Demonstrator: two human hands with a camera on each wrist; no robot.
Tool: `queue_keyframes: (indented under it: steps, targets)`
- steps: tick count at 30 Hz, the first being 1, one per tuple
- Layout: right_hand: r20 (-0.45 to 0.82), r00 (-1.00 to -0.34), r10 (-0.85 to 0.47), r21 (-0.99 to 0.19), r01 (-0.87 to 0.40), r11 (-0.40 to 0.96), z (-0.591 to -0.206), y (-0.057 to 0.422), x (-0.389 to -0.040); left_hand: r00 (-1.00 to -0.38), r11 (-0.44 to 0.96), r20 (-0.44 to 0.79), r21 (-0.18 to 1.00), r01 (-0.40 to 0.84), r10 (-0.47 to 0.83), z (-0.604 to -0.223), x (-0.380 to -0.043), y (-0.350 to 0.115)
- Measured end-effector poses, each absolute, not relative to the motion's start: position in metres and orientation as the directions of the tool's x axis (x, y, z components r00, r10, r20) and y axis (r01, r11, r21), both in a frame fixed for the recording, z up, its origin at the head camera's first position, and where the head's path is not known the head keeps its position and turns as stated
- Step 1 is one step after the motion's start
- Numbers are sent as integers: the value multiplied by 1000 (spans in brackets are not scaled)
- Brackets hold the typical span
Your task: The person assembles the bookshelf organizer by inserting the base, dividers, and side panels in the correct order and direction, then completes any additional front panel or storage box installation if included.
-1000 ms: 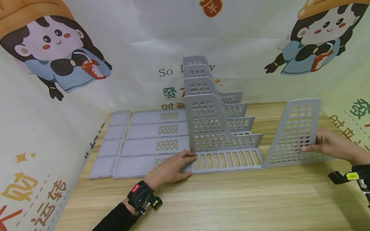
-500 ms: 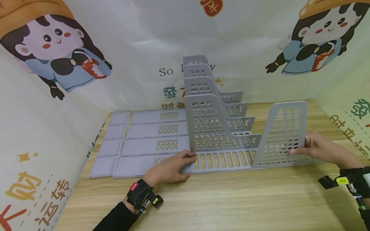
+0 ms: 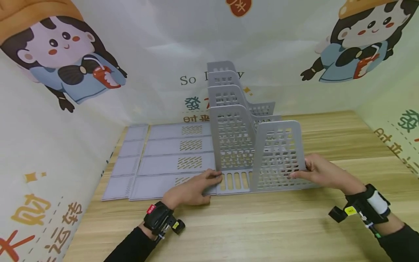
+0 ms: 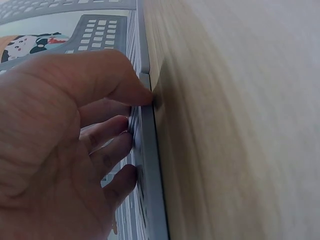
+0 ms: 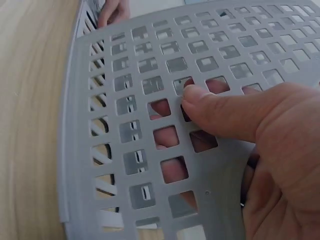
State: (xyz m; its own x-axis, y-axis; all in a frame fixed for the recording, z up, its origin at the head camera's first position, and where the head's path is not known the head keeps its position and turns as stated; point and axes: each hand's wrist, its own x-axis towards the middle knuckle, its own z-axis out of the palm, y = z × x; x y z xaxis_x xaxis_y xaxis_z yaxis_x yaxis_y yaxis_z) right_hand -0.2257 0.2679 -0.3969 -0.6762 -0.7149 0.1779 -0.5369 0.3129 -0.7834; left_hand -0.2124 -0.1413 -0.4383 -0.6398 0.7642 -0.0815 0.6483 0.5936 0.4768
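A grey file organizer point(image 3: 215, 140) stands mid-table, its upright perforated dividers in a row over a slotted base point(image 3: 234, 191). My right hand point(image 3: 322, 173) holds a separate grey perforated divider point(image 3: 262, 145) upright at the base's front edge. In the right wrist view the thumb point(image 5: 210, 107) lies on the divider's near face, and fingers show through its holes from behind. My left hand point(image 3: 188, 189) rests at the corner where the flat grey panel point(image 3: 154, 187) meets the base. In the left wrist view its thumb touches the front edge and the other fingertips touch the top.
A narrower flat grey panel point(image 3: 114, 187) lies at the far left of the wooden table point(image 3: 248, 229). Behind and at both sides hangs a printed cloth point(image 3: 157, 47) with cartoon figures and lettering. Black wrist cameras point(image 3: 160, 220) are strapped to both wrists.
My right hand has slid the upright divider leftward along the front of the base, so it now covers the right part of the slots. The left hand stays in place.
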Motion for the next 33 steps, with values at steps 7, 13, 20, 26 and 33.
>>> queue_keyframes:
  steps: [7,13,20,26,33]
  targets:
    - [203,-678,-707,-743,-577,340,-400,239,-220,-644,593,-84,497,634,760,-443,-215,-142]
    - [222,-667,-711,-727,-599,335,-400,207,-223,-600,554,-80,496,669,796,-441,-216,-144]
    - [217,-669,-711,-740,-588,328,-402,184,-220,-562,510,-35,470,720,826,-440,-219,-145]
    - [163,-684,-711,-768,-540,344,-401,181,-217,-556,507,-8,422,752,831,-443,-217,-146]
    - [200,-579,-790,-857,-495,146,-386,229,-240,-599,548,-66,490,677,798,-442,-214,-146]
